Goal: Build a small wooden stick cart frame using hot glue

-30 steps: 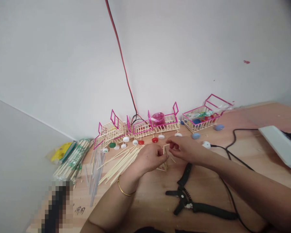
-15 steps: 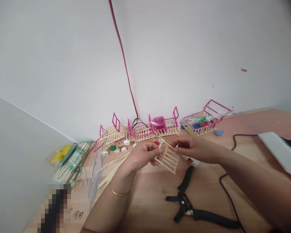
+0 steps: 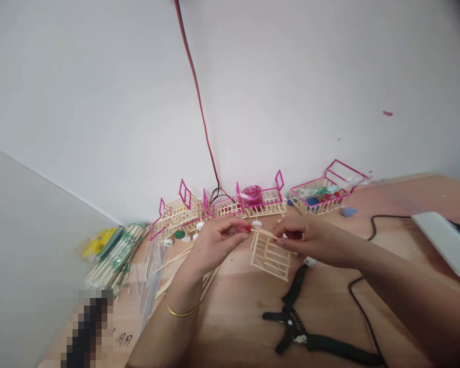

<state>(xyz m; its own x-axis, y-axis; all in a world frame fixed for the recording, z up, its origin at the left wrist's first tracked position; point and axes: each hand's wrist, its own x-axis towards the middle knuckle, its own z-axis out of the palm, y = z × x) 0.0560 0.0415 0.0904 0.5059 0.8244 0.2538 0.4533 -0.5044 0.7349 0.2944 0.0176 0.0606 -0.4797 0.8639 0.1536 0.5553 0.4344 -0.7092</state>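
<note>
A small lattice panel of pale wooden sticks (image 3: 271,254) hangs above the table, one bar crossing its several rungs. My right hand (image 3: 310,236) pinches its upper right edge between thumb and fingers. Just off the panel's upper left corner is my left hand (image 3: 220,244), thumb and fingers a little apart, with nothing visible between them. A gold bracelet (image 3: 182,313) circles the left wrist. Beyond the hands lie a white bottle cap (image 3: 256,224) and a red cap (image 3: 248,228), the red one partly hidden by the left fingertips.
Black-handled pliers (image 3: 291,327) lie below the panel. Stick baskets with pink rims (image 3: 264,202) line the wall, one holding a pink tub (image 3: 252,196). Bundled sticks (image 3: 117,255) and clear strips (image 3: 153,276) lie left. A white box (image 3: 444,250) and black cable (image 3: 352,291) are right.
My left hand has come off the panel and moved slightly left. The panel has turned and shifted a little right, held in my right hand.
</note>
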